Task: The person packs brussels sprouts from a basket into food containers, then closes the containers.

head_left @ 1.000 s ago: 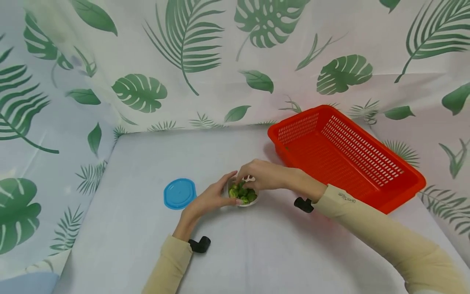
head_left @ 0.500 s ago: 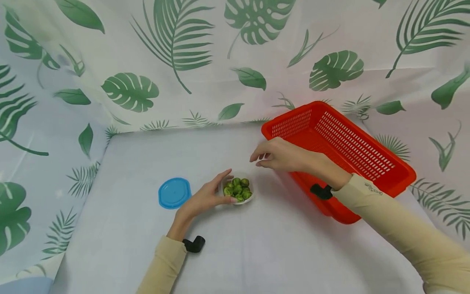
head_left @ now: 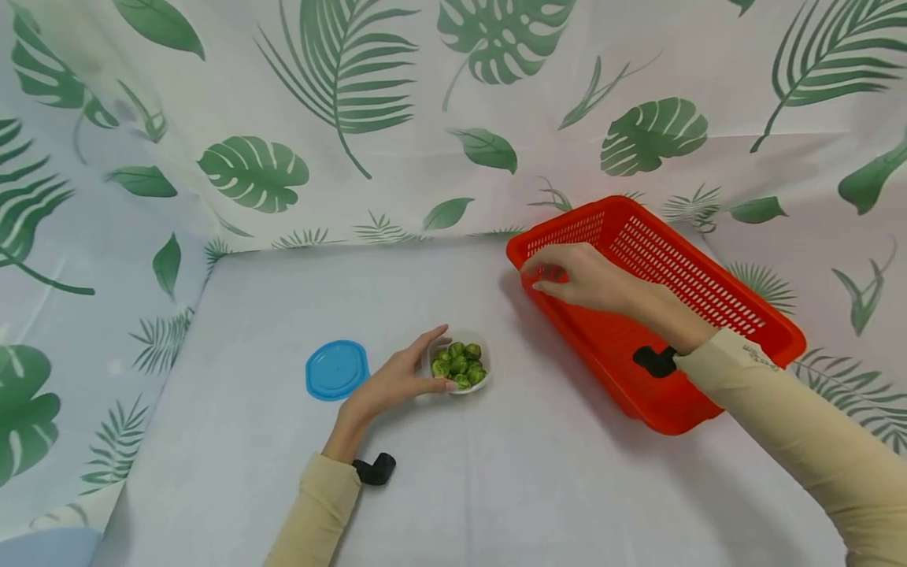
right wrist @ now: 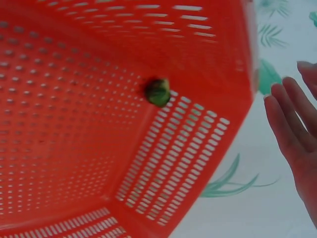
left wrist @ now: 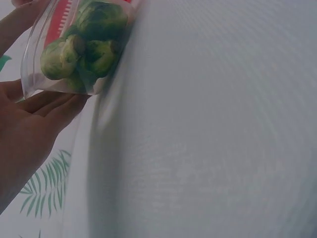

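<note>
In the head view my left hand holds the side of a small clear plastic container, thumb on the near side and fingers on the far side. Inside lie several green Brussels sprouts, seen through the clear wall in the left wrist view. My right hand is over the left corner of a red plastic basket. Its thumb and fingers stand apart in the right wrist view, and I see nothing between them. One Brussels sprout, slightly blurred, shows inside the basket near a corner.
A blue lid lies flat on the white tabletop, left of the container. Perforated walls surround the basket at the right. Leaf-patterned sheeting hangs behind the table and on both sides.
My right hand has come out of the container and moved right and away from me to the basket. The left hand has stayed at the container. The head view has shifted slightly.
</note>
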{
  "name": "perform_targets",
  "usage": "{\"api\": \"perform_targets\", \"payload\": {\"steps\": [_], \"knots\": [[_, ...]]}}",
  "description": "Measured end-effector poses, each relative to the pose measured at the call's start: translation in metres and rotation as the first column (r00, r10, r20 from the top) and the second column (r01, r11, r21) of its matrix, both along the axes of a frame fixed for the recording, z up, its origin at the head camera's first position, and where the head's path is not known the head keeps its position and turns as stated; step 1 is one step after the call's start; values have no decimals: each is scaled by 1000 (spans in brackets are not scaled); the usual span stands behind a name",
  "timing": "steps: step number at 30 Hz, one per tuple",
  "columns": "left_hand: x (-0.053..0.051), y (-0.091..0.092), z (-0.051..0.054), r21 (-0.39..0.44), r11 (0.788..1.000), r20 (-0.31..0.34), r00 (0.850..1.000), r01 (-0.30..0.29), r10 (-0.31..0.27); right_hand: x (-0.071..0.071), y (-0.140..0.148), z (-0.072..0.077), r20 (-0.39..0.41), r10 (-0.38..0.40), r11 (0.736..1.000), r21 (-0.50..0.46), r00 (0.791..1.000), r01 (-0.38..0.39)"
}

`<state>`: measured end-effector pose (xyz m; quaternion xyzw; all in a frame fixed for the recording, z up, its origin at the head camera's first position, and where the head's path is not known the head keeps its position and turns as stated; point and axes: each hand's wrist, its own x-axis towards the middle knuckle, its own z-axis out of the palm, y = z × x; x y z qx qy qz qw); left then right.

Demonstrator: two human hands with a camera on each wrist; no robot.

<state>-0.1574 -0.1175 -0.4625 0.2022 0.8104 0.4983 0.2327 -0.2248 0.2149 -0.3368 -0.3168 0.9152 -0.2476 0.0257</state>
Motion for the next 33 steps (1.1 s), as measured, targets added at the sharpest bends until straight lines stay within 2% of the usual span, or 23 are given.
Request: {"api": "perform_targets", "payload": {"steps": [6, 10, 16, 28, 33], "knots": [[0, -1, 0, -17, 1000, -3, 1000, 2, -2, -8, 5, -12, -24, -64, 998, -14, 998, 64], [-1, -1, 1, -20, 1000, -10, 1000, 3, -3, -15, 11, -21, -27, -75, 997, 2, 997, 75], [-1, 0, 1, -11, 1000, 0, 1000, 13, -13, -30, 18, -34, 49, -105, 993, 58, 993, 102], [-1, 1, -2, -1, 1000, -10, 1000, 16, -16, -57, 21, -57, 96, -83, 986, 152, 992, 68], [-1, -1, -1, -2, 1000, -9, 1000, 7, -7, -66, 21, -66, 135, -82, 986, 155, 987, 61]]}}
